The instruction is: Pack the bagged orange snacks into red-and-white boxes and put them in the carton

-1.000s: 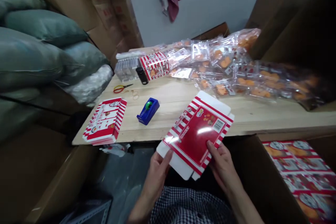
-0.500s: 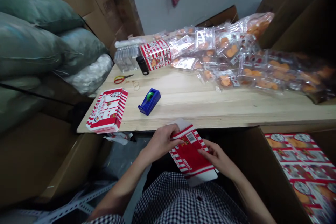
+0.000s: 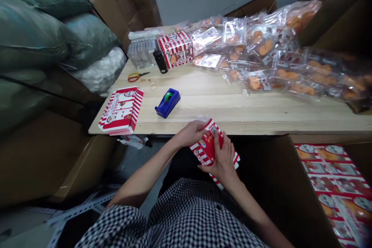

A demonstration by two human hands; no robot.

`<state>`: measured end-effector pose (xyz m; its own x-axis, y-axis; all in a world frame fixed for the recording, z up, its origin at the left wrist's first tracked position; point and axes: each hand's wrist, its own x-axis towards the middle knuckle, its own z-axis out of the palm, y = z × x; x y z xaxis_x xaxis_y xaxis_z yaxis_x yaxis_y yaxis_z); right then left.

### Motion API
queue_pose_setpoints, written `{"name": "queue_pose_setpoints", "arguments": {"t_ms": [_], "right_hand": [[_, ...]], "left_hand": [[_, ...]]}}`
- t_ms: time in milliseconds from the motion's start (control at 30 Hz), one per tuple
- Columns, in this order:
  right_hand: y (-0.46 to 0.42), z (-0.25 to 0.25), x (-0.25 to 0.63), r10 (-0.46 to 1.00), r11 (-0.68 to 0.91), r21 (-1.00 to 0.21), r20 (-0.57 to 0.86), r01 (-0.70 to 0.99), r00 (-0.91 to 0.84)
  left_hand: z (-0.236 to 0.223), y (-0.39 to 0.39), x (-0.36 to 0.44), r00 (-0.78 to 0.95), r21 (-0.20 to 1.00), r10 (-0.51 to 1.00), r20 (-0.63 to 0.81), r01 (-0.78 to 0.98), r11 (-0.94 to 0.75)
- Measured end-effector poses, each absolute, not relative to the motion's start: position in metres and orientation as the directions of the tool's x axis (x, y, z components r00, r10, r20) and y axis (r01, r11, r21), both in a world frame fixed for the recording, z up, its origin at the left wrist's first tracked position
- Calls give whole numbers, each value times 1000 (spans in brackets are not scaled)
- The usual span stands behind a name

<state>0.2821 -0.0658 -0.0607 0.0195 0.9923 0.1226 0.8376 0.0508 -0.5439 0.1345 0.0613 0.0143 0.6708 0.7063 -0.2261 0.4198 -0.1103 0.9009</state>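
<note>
A red and white striped carton (image 3: 203, 150) with a barcode is held in front of my body, just off the table's front edge. My left hand (image 3: 192, 133) grips its upper left end, thumb on the face and the other fingers partly hidden. Across the carton's right side lies my right hand (image 3: 223, 162), its fingers pressed on the printed panel and wrapped toward the far edge. White flap edges stick out at the lower right. A blue tape dispenser (image 3: 167, 103) with a green core stands on the table beyond my left hand.
On the wooden table (image 3: 203, 97) lie a stack of flat cartons (image 3: 121, 110), scissors (image 3: 138, 76), a black bottle (image 3: 160, 62), a formed carton (image 3: 176, 48), clear plastic boxes (image 3: 142, 52) and bagged orange items (image 3: 266, 47). A large cardboard box (image 3: 308, 186) with printed cartons stands right.
My right hand has moved from the carton's right edge onto its face. The carton has turned and its lower white flap is no longer spread out. My view has shifted slightly.
</note>
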Motion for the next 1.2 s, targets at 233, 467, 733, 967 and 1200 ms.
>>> {"name": "queue_pose_setpoints", "arguments": {"t_ms": [233,467,733,967,1200], "right_hand": [[-60,-40,299,984,-113,-755,4,646,176],[-62,-34,285,966,-66,-775,108,629,234],[-62,-44,273,964,72,-620,245,782,105],[-72,-18,285,995,44,-848,85,527,55],[-66,-19,332,961,-275,-914,-264,-300,-79]], "left_hand": [[25,-1,139,132,841,929,346,395,-369],[-18,-66,164,211,978,965,-153,174,117],[-12,-35,159,256,991,958,-133,27,131],[-20,-20,140,151,980,969,-196,-3,199],[-18,-20,125,344,894,901,-266,-260,364]]}}
